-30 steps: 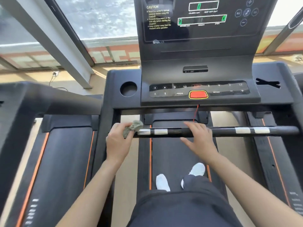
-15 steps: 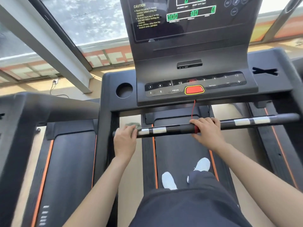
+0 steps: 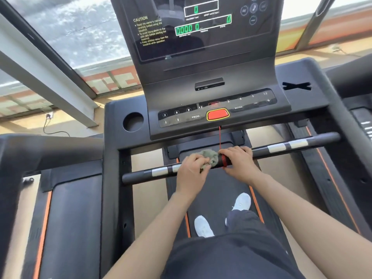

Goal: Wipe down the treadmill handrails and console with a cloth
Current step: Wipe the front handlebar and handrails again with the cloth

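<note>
A black front handrail bar (image 3: 281, 148) with silver sensor patches runs across the treadmill below the console (image 3: 217, 109). My left hand (image 3: 191, 168) grips a crumpled grey-green cloth (image 3: 209, 156) and holds it against the middle of the bar. My right hand (image 3: 239, 160) is curled over the bar just right of the cloth, beside a red safety cord (image 3: 220, 137) that hangs from the console and wraps round the bar. The dark display panel (image 3: 201, 27) with green digits stands above the button strip.
A round cup holder (image 3: 133, 121) sits left of the buttons and a red stop key (image 3: 217, 114) lies at their centre. Another treadmill (image 3: 50, 198) stands to the left. My white shoes (image 3: 221, 214) rest on the belt. Windows and a metal beam (image 3: 50, 73) lie ahead.
My left hand has slid the cloth rightward along the bar from its left end to the middle, up against my right hand. The right hand has stayed on the bar.
</note>
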`<state>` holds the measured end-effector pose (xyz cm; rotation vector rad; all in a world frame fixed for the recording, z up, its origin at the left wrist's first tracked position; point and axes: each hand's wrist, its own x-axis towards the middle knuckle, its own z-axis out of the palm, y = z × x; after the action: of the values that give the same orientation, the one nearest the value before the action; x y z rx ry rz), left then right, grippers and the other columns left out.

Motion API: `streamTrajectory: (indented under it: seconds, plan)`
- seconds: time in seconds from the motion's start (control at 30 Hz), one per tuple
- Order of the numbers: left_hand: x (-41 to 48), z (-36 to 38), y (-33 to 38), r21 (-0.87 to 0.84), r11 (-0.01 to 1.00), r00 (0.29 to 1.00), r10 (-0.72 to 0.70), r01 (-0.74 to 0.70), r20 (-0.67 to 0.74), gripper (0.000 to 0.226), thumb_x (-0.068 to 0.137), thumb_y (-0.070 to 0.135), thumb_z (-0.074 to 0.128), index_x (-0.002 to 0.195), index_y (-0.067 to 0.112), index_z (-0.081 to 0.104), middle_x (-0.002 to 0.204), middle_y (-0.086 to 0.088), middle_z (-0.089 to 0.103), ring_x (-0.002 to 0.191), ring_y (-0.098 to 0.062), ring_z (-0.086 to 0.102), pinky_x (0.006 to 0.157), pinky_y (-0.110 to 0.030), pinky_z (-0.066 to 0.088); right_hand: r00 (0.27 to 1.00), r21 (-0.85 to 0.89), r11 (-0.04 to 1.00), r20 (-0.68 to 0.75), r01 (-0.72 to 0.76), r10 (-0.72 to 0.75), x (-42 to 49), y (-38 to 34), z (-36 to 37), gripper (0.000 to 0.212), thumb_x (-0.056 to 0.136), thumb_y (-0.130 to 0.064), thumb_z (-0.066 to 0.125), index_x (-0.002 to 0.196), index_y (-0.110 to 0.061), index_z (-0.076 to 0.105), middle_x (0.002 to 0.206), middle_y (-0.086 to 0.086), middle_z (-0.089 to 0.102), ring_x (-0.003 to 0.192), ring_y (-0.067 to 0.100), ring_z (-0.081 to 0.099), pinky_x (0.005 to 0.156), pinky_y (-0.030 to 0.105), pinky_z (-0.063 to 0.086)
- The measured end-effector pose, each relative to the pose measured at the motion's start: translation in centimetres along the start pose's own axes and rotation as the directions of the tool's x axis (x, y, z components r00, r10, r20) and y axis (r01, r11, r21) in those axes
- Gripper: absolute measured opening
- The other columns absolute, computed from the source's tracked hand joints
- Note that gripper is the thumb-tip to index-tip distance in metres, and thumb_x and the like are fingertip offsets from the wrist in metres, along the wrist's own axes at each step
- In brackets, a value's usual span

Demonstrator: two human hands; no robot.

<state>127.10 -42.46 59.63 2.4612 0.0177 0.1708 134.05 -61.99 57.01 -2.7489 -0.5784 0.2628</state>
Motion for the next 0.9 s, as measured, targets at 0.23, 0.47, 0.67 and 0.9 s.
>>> streamTrajectory:
  seconds: [0.23,0.47,0.67,0.9]
  plan:
    - [0.4,-3.3,-3.3,0.162,0.984,0.998,-0.07,0.07,-0.009,0.01,0.081,0.026,0.079,0.085,0.02,0.073,0.098,0.006,0.074,0.095,-0.021,0.061,0.083,-0.034,0.047,1.0,0.0,1.0,0.01,0.005,-0.005,0.0,0.0,0.1,0.053,0.074,-0.029,0.074,0.125,-0.03,0.06,0.115,-0.01,0.064,0.114,0.019,0.054,0.1,0.036,0.02]
    - [2.4,-1.2,1.0,0.076,0.997,0.982,-0.026,0.012,0.186,0.012,0.087,0.029,0.071,0.087,0.018,0.065,0.091,0.003,0.07,0.096,-0.02,0.059,0.081,-0.037,0.047,1.0,0.029,0.999,-0.017,0.024,-0.024,0.1,0.2,0.1,0.049,0.073,-0.034,0.077,0.121,-0.031,0.062,0.108,-0.01,0.066,0.108,0.02,0.057,0.098,0.039,0.027]
    - [3.1,-0.4,2.3,0.046,0.997,0.973,-0.075,0.066,0.221,0.015,0.093,0.033,0.065,0.101,0.022,0.057,0.091,-0.004,0.065,0.093,-0.026,0.058,0.076,-0.041,0.046,0.999,0.068,0.998,-0.036,0.014,-0.011,0.3,0.6,0.5,0.05,0.071,-0.034,0.078,0.118,-0.031,0.065,0.104,-0.012,0.068,0.104,0.019,0.059,0.094,0.035,0.026]
    - [2.4,-1.5,1.0,0.128,0.992,0.981,-0.022,-0.003,0.194,0.017,0.09,0.034,0.07,0.095,0.021,0.06,0.091,0.004,0.066,0.093,-0.024,0.055,0.075,-0.036,0.041,1.0,0.071,0.997,-0.017,0.001,0.0,0.3,0.4,0.3,0.049,0.071,-0.032,0.076,0.119,-0.03,0.066,0.106,-0.011,0.068,0.105,0.019,0.059,0.095,0.035,0.025]
